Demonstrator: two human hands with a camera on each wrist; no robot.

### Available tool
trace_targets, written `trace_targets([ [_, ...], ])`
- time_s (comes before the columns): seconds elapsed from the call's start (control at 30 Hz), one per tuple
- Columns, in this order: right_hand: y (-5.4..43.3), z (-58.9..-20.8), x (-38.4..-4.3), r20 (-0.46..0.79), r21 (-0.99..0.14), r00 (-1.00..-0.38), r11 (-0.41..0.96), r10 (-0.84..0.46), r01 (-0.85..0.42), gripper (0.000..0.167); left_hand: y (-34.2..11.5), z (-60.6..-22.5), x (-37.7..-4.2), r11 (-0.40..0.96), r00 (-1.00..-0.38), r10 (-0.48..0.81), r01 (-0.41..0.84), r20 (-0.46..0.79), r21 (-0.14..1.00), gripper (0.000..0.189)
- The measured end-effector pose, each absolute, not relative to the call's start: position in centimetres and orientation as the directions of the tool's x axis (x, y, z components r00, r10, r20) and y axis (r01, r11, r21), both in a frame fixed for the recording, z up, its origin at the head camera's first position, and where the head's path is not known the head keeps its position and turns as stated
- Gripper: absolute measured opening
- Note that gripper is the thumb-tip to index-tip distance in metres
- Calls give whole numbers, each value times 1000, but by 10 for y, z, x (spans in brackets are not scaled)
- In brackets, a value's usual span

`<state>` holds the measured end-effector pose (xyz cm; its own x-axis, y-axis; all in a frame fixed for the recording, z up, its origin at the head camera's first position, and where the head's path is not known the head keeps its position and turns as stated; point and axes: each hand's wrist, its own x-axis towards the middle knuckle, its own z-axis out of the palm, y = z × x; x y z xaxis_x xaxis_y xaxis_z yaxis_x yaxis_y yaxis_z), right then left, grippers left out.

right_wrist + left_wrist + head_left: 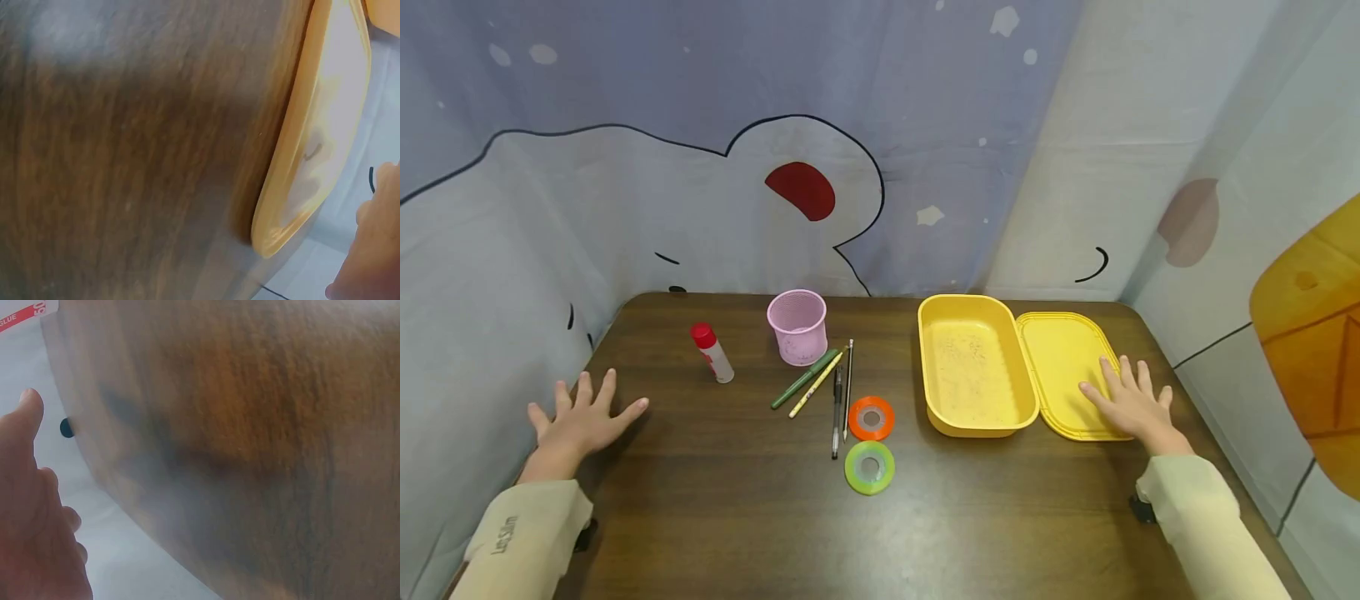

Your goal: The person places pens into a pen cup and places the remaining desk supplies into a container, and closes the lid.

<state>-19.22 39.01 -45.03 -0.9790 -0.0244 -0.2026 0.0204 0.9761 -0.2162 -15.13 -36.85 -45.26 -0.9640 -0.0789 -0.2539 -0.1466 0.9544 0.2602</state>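
Observation:
My left hand (pixel 578 423) is spread over the left side of the table with nothing in it. The nearest thing to it is a glue stick (pixel 713 354) with a red cap; part of its label shows at the top corner of the left wrist view. Fingers apart, my right hand (pixel 1135 404) overlaps the yellow lid (pixel 1063 367) in the head view and holds nothing. Left of that lid stands the yellow box (pixel 931 367), its inside facing up. In the right wrist view the lid (pixel 290 181) lies beyond the bare wood.
A pink cup (pixel 801 342) stands at the back. By it lie a green pen (pixel 803 379), a patterned yellow pencil (pixel 815 386), a black pen (pixel 837 412) and a thin pencil (pixel 847 392). An orange ring (pixel 871 402) and a green ring (pixel 852 471) of tape lie mid-table. Printed curtains (pixel 925 125) surround the table.

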Motion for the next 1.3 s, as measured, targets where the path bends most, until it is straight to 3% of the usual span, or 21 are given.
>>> trace_targets([
  [0.57,358,-426,-206,-154,-212,-984,976,-86,-52,80,-360,-432,-157,950,-960,-73,-149,-270,273,92],
  [1.3,295,-399,-215,-72,-189,-973,961,-220,-204,76,-306,-387,-170,960,-998,12,-6,-64,280,86],
])
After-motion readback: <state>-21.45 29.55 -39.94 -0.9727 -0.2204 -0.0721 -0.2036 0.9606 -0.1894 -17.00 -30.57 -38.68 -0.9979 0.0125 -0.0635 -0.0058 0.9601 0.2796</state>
